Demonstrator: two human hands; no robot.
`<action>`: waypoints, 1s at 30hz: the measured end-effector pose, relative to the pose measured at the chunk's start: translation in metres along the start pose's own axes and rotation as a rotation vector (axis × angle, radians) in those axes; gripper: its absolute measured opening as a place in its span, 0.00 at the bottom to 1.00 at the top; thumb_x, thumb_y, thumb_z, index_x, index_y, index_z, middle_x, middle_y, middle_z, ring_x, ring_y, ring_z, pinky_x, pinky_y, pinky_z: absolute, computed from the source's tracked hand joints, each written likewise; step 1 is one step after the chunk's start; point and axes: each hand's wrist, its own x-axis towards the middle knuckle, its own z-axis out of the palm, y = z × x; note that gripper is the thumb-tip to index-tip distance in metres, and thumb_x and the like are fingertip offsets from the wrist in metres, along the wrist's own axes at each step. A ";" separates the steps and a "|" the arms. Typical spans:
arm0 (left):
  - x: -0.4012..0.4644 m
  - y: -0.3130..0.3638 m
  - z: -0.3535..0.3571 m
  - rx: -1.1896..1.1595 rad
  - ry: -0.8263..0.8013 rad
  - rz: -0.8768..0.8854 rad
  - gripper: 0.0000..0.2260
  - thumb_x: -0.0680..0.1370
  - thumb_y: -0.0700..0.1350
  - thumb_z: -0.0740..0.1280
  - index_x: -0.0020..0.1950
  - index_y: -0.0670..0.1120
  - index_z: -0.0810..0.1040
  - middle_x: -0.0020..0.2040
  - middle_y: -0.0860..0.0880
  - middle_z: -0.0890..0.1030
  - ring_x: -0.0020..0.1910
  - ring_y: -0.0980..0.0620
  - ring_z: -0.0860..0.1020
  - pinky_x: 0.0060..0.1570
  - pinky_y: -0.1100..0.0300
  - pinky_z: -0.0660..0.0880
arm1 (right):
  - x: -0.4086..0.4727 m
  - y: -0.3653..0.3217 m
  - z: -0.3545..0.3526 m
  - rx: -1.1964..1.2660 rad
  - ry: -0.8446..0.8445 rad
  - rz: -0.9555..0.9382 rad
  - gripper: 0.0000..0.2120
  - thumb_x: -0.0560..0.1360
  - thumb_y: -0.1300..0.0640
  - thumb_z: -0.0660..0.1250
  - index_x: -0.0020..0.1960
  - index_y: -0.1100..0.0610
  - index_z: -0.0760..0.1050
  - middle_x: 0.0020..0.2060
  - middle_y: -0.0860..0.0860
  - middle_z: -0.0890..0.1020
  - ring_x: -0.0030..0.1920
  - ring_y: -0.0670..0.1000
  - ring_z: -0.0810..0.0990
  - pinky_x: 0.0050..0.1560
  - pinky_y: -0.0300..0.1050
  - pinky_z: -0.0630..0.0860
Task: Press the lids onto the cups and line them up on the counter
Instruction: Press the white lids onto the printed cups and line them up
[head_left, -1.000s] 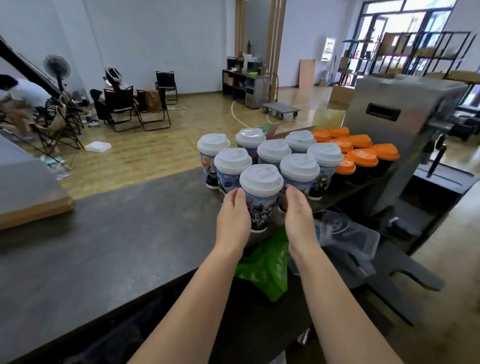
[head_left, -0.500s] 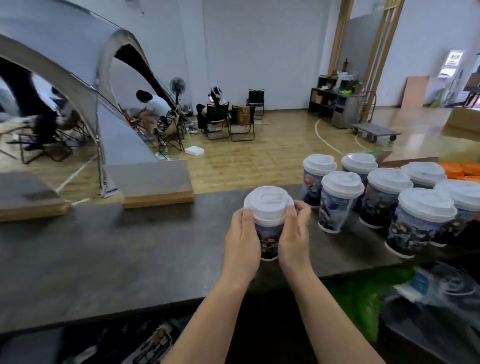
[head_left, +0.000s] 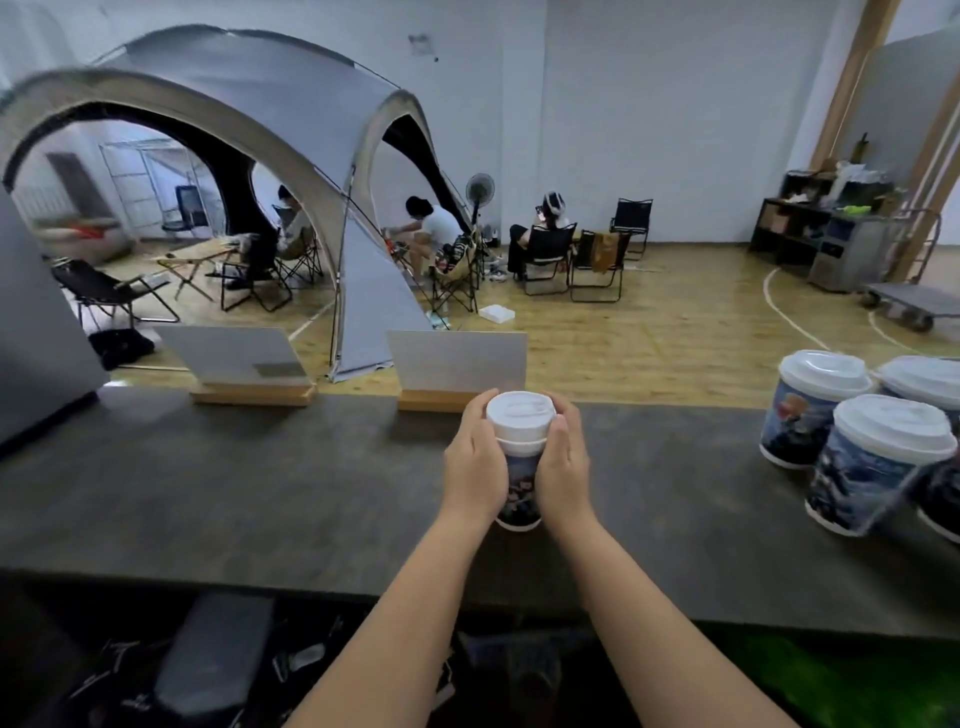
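Observation:
A printed paper cup (head_left: 519, 488) with a white lid (head_left: 521, 415) pressed on stands in the middle of the dark counter (head_left: 260, 493). My left hand (head_left: 475, 465) wraps its left side and my right hand (head_left: 563, 462) wraps its right side, fingers curled round the cup just under the lid. The cup's base shows below my hands, at or just above the counter. Several more lidded cups (head_left: 878, 457) stand grouped at the right edge of the view.
Two sign stands on wooden bases (head_left: 254, 395) (head_left: 434, 400) sit along the counter's far edge, one right behind the held cup. A grey panel (head_left: 36, 332) rises at far left. Beyond the counter are a tent, chairs and seated people. Dark clutter lies below the near edge.
Both hands have carried the cup leftward along the counter, away from the group of cups. The view swung left, so the group now sits at the right edge.

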 end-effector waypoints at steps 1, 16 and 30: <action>0.002 -0.002 0.001 -0.009 -0.006 0.025 0.18 0.82 0.45 0.51 0.67 0.54 0.75 0.60 0.56 0.78 0.60 0.56 0.75 0.57 0.65 0.71 | 0.000 0.001 0.000 -0.013 0.022 0.001 0.14 0.79 0.48 0.50 0.58 0.43 0.71 0.51 0.41 0.79 0.52 0.41 0.78 0.51 0.38 0.76; 0.014 -0.027 0.026 -0.277 0.230 0.127 0.17 0.75 0.46 0.53 0.54 0.46 0.79 0.46 0.50 0.84 0.46 0.53 0.82 0.40 0.56 0.79 | 0.011 0.024 0.015 0.118 0.066 -0.165 0.17 0.74 0.47 0.52 0.56 0.55 0.69 0.44 0.47 0.81 0.44 0.50 0.81 0.38 0.49 0.79; 0.026 -0.036 0.018 -0.251 0.085 0.181 0.16 0.74 0.45 0.54 0.54 0.46 0.78 0.48 0.48 0.84 0.49 0.46 0.82 0.46 0.43 0.80 | 0.010 0.020 0.009 0.141 0.024 -0.123 0.15 0.72 0.47 0.54 0.55 0.50 0.69 0.45 0.49 0.80 0.46 0.48 0.81 0.41 0.47 0.79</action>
